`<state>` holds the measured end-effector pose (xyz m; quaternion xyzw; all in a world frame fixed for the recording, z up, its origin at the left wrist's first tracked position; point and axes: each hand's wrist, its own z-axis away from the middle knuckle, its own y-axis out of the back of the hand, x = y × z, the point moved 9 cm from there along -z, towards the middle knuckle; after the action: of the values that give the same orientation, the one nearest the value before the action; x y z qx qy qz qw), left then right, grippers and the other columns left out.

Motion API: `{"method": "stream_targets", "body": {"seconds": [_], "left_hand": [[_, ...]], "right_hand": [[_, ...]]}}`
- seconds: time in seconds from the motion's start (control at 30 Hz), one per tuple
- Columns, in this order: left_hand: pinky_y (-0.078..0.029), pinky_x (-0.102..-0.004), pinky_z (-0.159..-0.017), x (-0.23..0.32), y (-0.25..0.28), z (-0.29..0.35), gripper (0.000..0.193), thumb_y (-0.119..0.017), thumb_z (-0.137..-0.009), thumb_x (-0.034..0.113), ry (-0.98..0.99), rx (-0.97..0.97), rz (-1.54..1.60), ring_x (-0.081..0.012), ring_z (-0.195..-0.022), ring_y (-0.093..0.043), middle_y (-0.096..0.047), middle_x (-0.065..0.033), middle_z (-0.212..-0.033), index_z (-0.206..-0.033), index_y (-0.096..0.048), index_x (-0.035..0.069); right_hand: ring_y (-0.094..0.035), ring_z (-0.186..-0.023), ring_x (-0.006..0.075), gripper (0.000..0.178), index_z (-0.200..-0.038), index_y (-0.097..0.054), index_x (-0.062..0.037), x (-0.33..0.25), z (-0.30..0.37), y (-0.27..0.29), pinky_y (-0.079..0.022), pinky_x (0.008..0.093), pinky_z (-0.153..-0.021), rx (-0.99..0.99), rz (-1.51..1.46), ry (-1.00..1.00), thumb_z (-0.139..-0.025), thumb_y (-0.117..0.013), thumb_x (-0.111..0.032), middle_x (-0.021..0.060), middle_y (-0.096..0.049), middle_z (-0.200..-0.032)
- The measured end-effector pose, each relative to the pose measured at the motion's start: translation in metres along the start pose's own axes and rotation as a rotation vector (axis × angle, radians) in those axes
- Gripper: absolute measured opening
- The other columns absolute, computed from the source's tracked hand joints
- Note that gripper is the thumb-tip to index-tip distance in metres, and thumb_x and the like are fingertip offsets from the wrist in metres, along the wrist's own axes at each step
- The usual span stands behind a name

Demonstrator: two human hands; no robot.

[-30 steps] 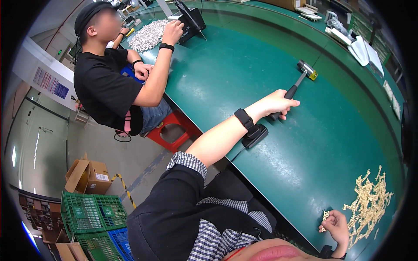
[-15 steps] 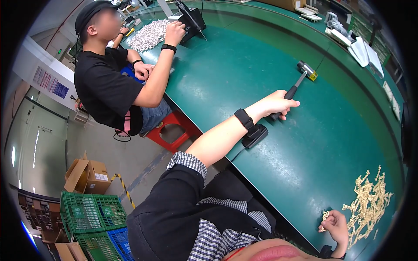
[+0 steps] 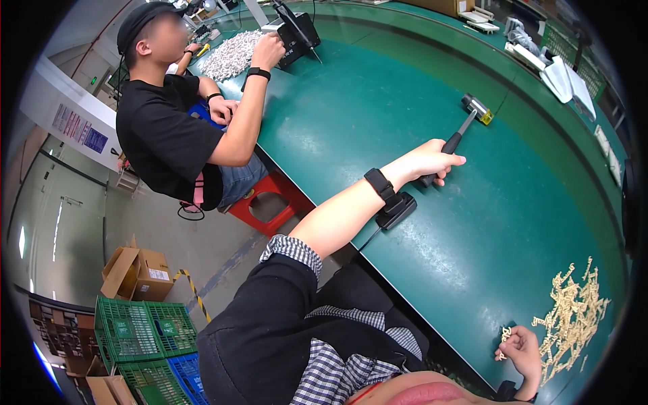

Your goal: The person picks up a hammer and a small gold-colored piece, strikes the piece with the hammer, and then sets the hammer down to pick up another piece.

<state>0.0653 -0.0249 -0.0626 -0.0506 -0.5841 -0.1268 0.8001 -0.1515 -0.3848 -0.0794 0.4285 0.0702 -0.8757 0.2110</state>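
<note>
My left hand (image 3: 432, 162) reaches across the table, its fingers wrapped round the black handle of a mallet (image 3: 478, 109). The mallet's head is silver with a black face on one end and a yellow one on the other; it lies on the green table top. A black strap with a small black device (image 3: 396, 210) sits at my left wrist. Lower right, my right hand (image 3: 523, 351) is closed with its fingertips on a small cream openwork piece (image 3: 505, 343). Beside it spreads a loose pile of similar cream pieces (image 3: 570, 317).
The green table (image 3: 405, 270) curves across the view. A co-worker (image 3: 169, 121) sits on a red stool (image 3: 270, 202) at the left, near a pile of white pieces (image 3: 231, 55) and a black box-shaped device (image 3: 297, 40). Green crates (image 3: 142, 327) and a cardboard box (image 3: 138, 273) stand on the floor.
The small cream piece in my right hand has turned slightly. My left hand and the mallet have barely moved. The co-worker's raised hand has shifted a little.
</note>
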Motion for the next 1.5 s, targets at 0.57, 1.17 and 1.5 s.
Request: {"method": "stream_targets", "body": {"seconds": [0.57, 1.17, 1.5], "left_hand": [[-0.047, -0.0251, -0.043, 0.007, 0.002, 0.003, 0.029, -0.061, -0.083, 0.025, -0.02, 0.024, 0.029, -0.0094, -0.049, -0.048, -0.046, -0.0023, -0.064, -0.081, -0.044, 0.002], [-0.046, -0.0241, -0.047, 0.007, 0.0, 0.004, 0.031, -0.062, -0.083, 0.03, 0.013, 0.031, -0.025, -0.007, -0.051, -0.045, -0.044, 0.0002, -0.065, -0.082, -0.044, 0.004], [-0.047, -0.0247, -0.045, 0.005, -0.001, 0.004, 0.03, -0.061, -0.084, 0.028, -0.004, 0.012, 0.006, -0.0081, -0.05, -0.047, -0.045, -0.0009, -0.064, -0.082, -0.043, 0.003]], "right_hand": [[-0.063, -0.059, 0.0205, 0.021, -0.091, -0.044, 0.0048, 0.01, -0.004, 0.006, -0.053, 0.0299, -0.054, 0.004, 0.015, 0.024, -0.077, -0.057, 0.011, 0.0098, -0.057, -0.065], [-0.064, -0.06, 0.0201, 0.022, -0.091, -0.045, 0.0055, -0.003, -0.001, 0.0, -0.053, 0.0285, -0.053, 0.009, 0.051, 0.044, -0.075, -0.058, 0.011, 0.0102, -0.058, -0.065], [-0.063, -0.059, 0.0203, 0.021, -0.089, -0.044, 0.004, 0.012, -0.002, 0.006, -0.053, 0.0298, -0.053, 0.004, 0.033, 0.037, -0.075, -0.058, 0.011, 0.01, -0.057, -0.063]]}}
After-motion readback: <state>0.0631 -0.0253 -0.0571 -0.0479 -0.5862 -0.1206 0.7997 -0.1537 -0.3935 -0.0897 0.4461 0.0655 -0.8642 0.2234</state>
